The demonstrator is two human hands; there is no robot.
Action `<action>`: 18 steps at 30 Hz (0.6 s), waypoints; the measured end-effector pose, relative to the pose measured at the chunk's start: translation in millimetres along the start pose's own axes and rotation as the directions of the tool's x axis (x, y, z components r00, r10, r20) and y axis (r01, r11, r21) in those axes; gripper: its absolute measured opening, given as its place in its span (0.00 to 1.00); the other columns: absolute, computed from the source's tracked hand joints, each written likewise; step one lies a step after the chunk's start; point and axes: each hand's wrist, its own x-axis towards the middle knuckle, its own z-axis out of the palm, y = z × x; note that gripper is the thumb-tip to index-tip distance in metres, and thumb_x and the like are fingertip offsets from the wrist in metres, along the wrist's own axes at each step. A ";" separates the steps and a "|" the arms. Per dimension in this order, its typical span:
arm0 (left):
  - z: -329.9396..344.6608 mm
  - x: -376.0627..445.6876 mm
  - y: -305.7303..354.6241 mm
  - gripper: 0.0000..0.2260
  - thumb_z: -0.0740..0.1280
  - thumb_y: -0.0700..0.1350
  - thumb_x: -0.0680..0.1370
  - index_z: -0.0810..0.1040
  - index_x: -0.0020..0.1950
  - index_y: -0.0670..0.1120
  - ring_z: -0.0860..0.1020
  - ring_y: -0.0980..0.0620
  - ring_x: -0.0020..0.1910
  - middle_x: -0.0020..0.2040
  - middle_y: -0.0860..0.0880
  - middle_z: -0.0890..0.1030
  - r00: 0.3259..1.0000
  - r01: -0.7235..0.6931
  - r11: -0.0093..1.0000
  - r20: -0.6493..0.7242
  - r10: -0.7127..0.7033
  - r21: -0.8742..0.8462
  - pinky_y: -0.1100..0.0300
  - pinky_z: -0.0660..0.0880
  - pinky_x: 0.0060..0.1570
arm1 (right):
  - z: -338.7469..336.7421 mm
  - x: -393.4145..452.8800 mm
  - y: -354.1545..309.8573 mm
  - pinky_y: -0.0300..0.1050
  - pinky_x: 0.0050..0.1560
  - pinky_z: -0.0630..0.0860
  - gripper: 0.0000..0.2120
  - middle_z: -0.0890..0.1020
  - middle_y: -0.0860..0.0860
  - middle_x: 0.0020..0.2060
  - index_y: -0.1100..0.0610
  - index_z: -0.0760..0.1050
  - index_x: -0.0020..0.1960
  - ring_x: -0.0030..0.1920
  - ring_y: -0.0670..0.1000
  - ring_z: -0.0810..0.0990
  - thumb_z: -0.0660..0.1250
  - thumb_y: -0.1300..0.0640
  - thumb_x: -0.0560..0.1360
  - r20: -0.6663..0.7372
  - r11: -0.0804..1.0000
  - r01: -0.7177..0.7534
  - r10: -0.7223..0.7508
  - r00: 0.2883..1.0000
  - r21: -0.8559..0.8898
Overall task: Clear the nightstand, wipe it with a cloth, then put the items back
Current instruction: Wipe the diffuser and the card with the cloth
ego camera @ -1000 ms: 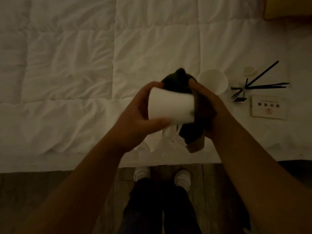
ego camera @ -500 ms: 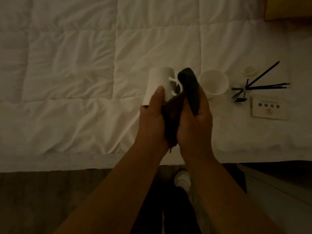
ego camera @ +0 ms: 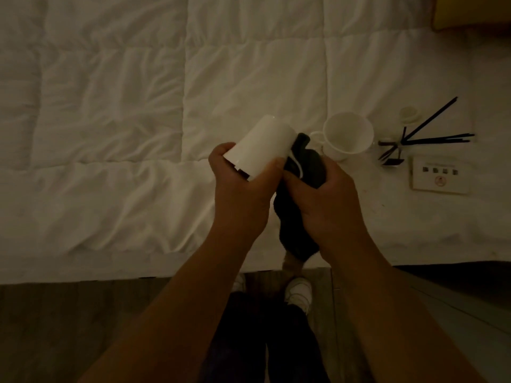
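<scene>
White quilted bedding (ego camera: pixel 116 111) spreads before you; your left hand (ego camera: pixel 243 194) grips a tilted white ceramic mug (ego camera: pixel 262 150), your right hand (ego camera: pixel 329 200) clutches a dark cloth (ego camera: pixel 307 167) against it.

Both forearms bare, reaching forward, hands close together. Left hand (ego camera: pixel 243 186) curled round white mug (ego camera: pixel 262 149); right hand (ego camera: pixel 323 197) clutching dark cloth (ego camera: pixel 304 167).

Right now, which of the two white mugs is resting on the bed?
The white mug on the right, sitting mouth-up on the quilt beside the black sticks. The other mug is gripped by the left hand, off the bed.
</scene>
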 end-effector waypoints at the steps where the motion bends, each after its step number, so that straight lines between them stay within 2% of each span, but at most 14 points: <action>1: -1.4 1.6 -0.2 0.28 0.73 0.49 0.66 0.63 0.61 0.50 0.79 0.58 0.47 0.53 0.51 0.74 1.000 0.006 1.000 0.018 -0.006 0.007 0.66 0.77 0.39 | -2.4 -1.5 -0.2 0.39 0.40 0.80 0.12 0.83 0.41 0.40 0.45 0.77 0.47 0.39 0.41 0.82 0.72 0.40 0.68 0.000 0.997 0.016 -0.016 1.000 -0.080; 3: -3.3 4.0 0.5 0.30 0.74 0.52 0.65 0.64 0.63 0.51 0.80 0.55 0.49 0.54 0.50 0.75 0.997 0.021 1.000 0.069 -0.023 0.020 0.62 0.79 0.41 | -6.5 -5.2 0.2 0.38 0.39 0.80 0.11 0.83 0.40 0.40 0.42 0.77 0.45 0.39 0.41 0.82 0.71 0.38 0.67 -0.035 0.993 0.038 -0.042 0.998 -0.113; 5: -4.2 7.9 3.8 0.34 0.74 0.55 0.63 0.65 0.65 0.53 0.80 0.51 0.52 0.57 0.50 0.75 0.989 0.057 0.998 0.136 -0.058 0.013 0.56 0.81 0.44 | -8.2 -7.4 -0.3 0.44 0.45 0.81 0.10 0.84 0.40 0.44 0.38 0.78 0.47 0.45 0.42 0.83 0.72 0.40 0.67 -0.113 0.997 0.003 0.006 0.994 0.080; 7: -6.9 15.0 7.4 0.35 0.75 0.51 0.64 0.65 0.68 0.55 0.80 0.50 0.54 0.59 0.50 0.74 0.963 0.136 0.990 0.238 -0.124 -0.034 0.53 0.81 0.45 | -10.6 -5.7 -1.4 0.50 0.50 0.80 0.09 0.84 0.43 0.49 0.37 0.79 0.49 0.50 0.47 0.83 0.72 0.46 0.69 -0.170 0.941 -0.013 0.075 0.983 0.339; 9: -14.1 22.0 12.2 0.35 0.75 0.46 0.66 0.64 0.71 0.54 0.78 0.45 0.58 0.62 0.47 0.73 0.908 0.236 0.967 0.375 -0.186 -0.092 0.50 0.80 0.48 | -15.0 -2.7 -4.2 0.53 0.54 0.79 0.10 0.84 0.45 0.52 0.37 0.80 0.50 0.54 0.50 0.82 0.71 0.50 0.71 -0.180 0.903 0.025 0.059 0.982 0.429; 11: -23.5 27.3 16.9 0.33 0.75 0.44 0.66 0.67 0.69 0.50 0.77 0.40 0.59 0.63 0.42 0.73 0.855 0.256 0.963 0.486 -0.182 -0.089 0.50 0.79 0.48 | -18.5 1.4 -9.1 0.53 0.57 0.77 0.10 0.83 0.45 0.53 0.37 0.80 0.51 0.56 0.51 0.81 0.69 0.51 0.72 -0.122 0.903 0.064 -0.013 0.992 0.425; 13: -30.1 29.9 23.0 0.30 0.74 0.44 0.66 0.70 0.66 0.49 0.78 0.40 0.58 0.62 0.41 0.74 0.823 0.247 0.967 0.540 -0.174 -0.065 0.52 0.78 0.47 | -21.4 5.8 -13.7 0.50 0.55 0.78 0.10 0.83 0.44 0.51 0.37 0.80 0.50 0.55 0.50 0.81 0.68 0.50 0.73 -0.071 0.924 0.093 -0.071 0.995 0.370; 18: -34.9 39.6 43.6 0.36 0.74 0.45 0.64 0.66 0.70 0.49 0.78 0.42 0.59 0.62 0.44 0.74 0.795 0.207 0.977 0.575 -0.194 0.044 0.54 0.78 0.47 | -24.6 19.4 -34.8 0.35 0.38 0.78 0.04 0.84 0.42 0.41 0.41 0.80 0.47 0.40 0.43 0.83 0.69 0.49 0.74 -0.057 0.973 0.140 -0.132 0.990 0.182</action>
